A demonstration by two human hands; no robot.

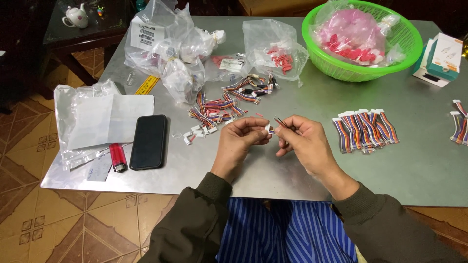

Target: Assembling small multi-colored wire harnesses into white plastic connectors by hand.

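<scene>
My left hand [239, 141] pinches a small white plastic connector [269, 128] between thumb and fingers above the grey metal table [273, 170]. My right hand [304, 139] holds a thin bundle of coloured wires [281, 122] with their ends at that connector. The two hands meet near the table's middle front. A loose heap of multicoloured wire harnesses [219, 109] lies just beyond my left hand. A neat row of finished harnesses [364, 129] lies to the right of my right hand.
A black phone [148, 141] and a red lighter [117, 158] lie at the left beside a plastic bag with white paper [97, 122]. Clear bags of parts [168, 48] sit at the back. A green basket [407, 36] holds pink pieces; a white-teal box [441, 61] stands far right.
</scene>
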